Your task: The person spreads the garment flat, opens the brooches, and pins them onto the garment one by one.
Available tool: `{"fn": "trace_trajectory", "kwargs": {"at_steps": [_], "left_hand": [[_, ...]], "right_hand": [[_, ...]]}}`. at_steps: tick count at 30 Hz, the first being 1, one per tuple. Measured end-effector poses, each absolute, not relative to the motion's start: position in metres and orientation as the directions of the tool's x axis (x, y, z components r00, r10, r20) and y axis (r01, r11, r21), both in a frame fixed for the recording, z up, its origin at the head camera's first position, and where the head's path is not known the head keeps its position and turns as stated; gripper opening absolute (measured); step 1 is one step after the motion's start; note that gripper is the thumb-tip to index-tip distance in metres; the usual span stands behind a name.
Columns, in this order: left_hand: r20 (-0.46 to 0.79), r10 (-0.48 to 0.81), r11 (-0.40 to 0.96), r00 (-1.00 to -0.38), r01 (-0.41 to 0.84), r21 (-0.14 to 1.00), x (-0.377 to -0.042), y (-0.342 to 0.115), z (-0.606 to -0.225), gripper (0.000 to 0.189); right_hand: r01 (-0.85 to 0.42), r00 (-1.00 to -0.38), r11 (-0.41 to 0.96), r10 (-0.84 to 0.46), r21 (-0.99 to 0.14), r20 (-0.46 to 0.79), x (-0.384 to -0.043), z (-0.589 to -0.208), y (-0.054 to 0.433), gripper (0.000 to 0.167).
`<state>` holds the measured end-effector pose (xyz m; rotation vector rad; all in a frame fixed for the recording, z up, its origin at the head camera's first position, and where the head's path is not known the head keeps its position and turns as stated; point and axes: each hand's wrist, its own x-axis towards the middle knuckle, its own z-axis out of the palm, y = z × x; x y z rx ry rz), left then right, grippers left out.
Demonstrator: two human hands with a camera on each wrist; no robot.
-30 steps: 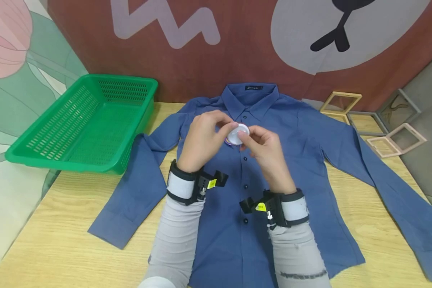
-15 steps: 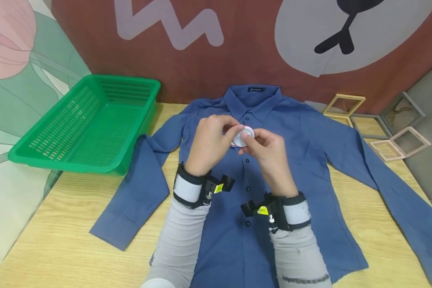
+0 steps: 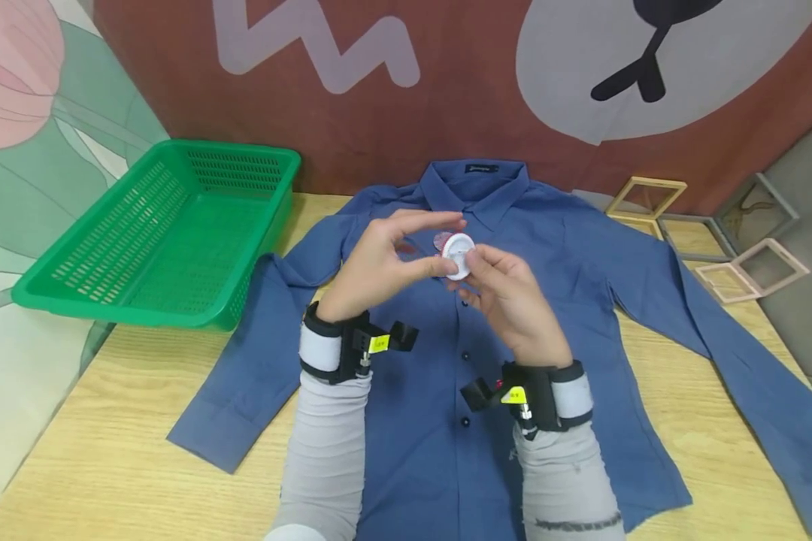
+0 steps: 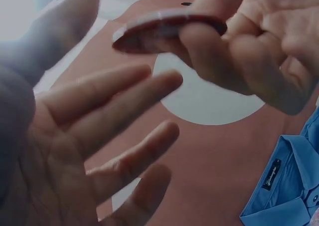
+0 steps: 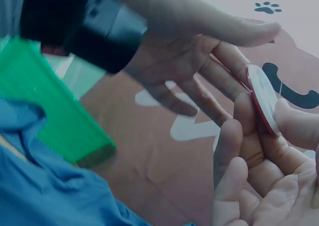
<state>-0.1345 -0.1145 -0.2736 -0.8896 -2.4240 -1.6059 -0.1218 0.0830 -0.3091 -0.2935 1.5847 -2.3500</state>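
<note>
A round pin badge [image 3: 457,256] with a white back and a red rim is pinched between the thumb and fingers of my right hand [image 3: 517,300], above the shirt front. In the right wrist view a thin pin wire [image 5: 280,89] stands out from the badge's back. My left hand [image 3: 379,259] is beside it, fingers straight and spread from the thumb; its thumb tip overlaps the badge's edge in the head view. A blue button-up shirt [image 3: 548,248] lies spread face up beneath both hands. Part of a pinkish round thing [image 3: 441,238] shows on it behind the badge.
A green plastic basket [image 3: 216,225] stands at the left, close to the shirt's left-hand sleeve [image 3: 230,398]. Several small hinged frames [image 3: 751,270] stand at the back right, near the other sleeve. The wooden table [image 3: 95,421] meets a printed cloth backdrop behind.
My left hand has let go of the badge, opened its fingers and drawn slightly left. The right hand still holds the badge, now tilted more upright.
</note>
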Motion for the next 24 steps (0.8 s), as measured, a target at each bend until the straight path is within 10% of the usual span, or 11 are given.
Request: {"fn": "trace_trajectory", "kwargs": {"at_steps": [11, 24], "left_hand": [[0.405, 0.482, 0.22, -0.777, 0.555, 0.802, -0.136, -0.107, -0.277, 0.058], [0.417, 0.449, 0.142, -0.791, 0.524, 0.84, -0.145, -0.1, -0.288, 0.052]], "right_hand": [[0.228, -0.903, -0.547, -0.427, -0.805, 0.034, -0.121, -0.307, 0.087, 0.022], [0.177, -0.946, -0.361, -0.32, -0.916, -0.056, -0.125, -0.306, 0.091, 0.024]]}}
